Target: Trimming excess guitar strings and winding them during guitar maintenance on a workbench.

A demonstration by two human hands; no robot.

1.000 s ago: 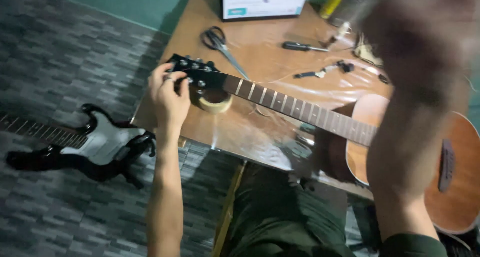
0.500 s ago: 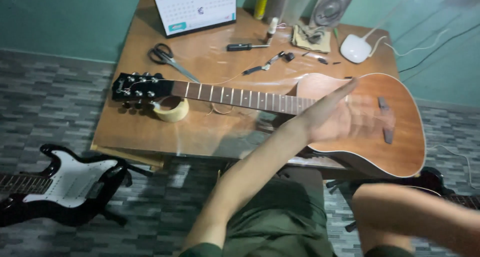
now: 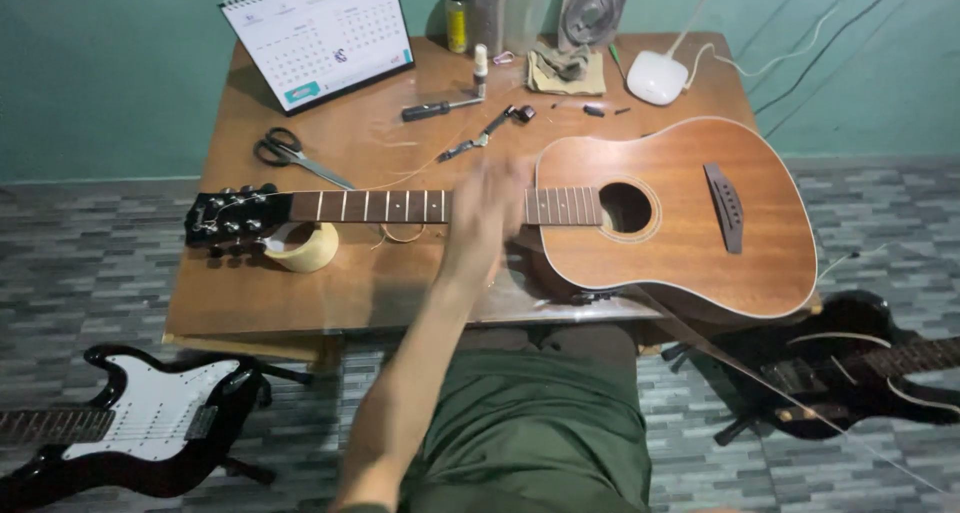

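While the left hand [image 3: 488, 213] blurs over the guitar neck [image 3: 400, 206] (grip unreadable), no right hand shows.

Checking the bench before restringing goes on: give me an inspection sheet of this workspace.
Surface: brown wooden table, glossy.
Job's things: acoustic guitar lying flat, its neck propped on a tape roll.
Clutter: scissors, screwdriver, desk calendar, small bottles, folded cloth.
Hands: left hand blurred over the neck near the body, grip unclear; right hand nothing seen.
Cables: white leads from a white device.
Surroundings: two electric guitars on tiled floor, left and right; green wall.
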